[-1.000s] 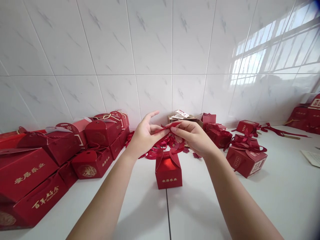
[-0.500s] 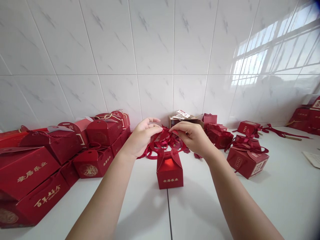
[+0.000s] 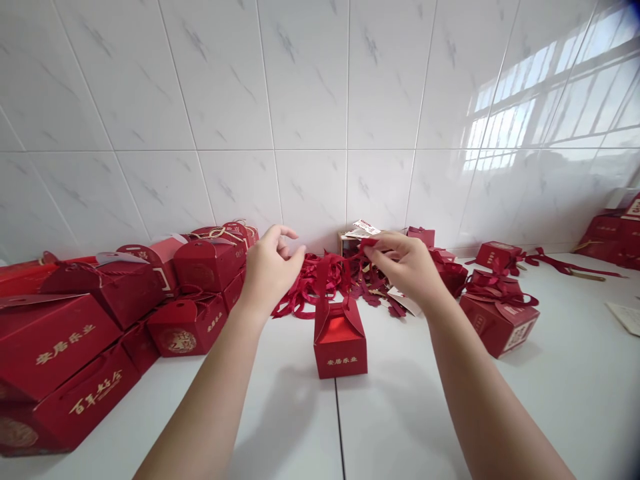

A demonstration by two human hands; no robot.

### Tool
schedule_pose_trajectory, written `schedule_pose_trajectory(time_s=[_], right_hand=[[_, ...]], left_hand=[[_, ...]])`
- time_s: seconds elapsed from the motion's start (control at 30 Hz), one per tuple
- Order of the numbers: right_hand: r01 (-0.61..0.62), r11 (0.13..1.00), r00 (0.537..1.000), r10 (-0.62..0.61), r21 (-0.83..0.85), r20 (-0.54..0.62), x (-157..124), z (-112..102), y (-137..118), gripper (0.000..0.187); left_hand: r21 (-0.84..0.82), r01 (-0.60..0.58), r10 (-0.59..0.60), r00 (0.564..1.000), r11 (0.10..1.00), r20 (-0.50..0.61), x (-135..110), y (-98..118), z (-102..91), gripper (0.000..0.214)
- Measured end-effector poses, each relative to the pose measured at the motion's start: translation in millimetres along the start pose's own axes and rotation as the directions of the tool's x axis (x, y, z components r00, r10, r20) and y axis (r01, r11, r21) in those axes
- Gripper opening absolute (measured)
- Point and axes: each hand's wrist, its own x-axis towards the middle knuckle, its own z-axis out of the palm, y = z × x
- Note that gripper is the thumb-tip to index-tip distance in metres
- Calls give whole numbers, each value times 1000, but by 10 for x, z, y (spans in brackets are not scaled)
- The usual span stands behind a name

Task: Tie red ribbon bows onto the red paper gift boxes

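Head-worn cam, looks fwd + down, table close, tiled wall beyond

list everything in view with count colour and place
table: one, white, below
wall: one, white tiled, behind
small box: one, red, front centre
ribbon heap: one, reds, centre back
card: one, whitish, heap's right edge
papers: several, whitish, back centre
carton: one, brownish, by papers
stacked boxes: many, mostly red, left
ribboned box: one, red, right
smaller box: one, red, behind that
back boxes: at least two, red, centre right
far boxes: several, red, far right
loose ribbon: some, red, back right
flat item: one, pale, right edge
forearms: two, bare, front
left hand: one, bare, centre left, holding nothing visible
right hand: one, bare, centre right, pinching red strip
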Motion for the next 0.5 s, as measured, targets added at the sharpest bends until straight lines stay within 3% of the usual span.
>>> schedule_pose_trajectory(time_s=[0.1,0.23,0.37,0.5], right_hand=[[-189,971,982,191,-144,-3,21,-149,14,17],[-380,845,905,424,-377,39,27,-291,50,16],[-375,738,819,547,-561,173,15,-375,148,24],[-370,684,705,648,-629,289,11,-457,273,13]], left_hand=[[205,22,-20,1000,979,-13,60,-82,-116,16],[402,106,-177,974,910,142,92,-145,-205,14],[590,133,-362,886,797,290,86,-232,-151,24],[653,102,-429,827,750,364,103,-383,-54,21]])
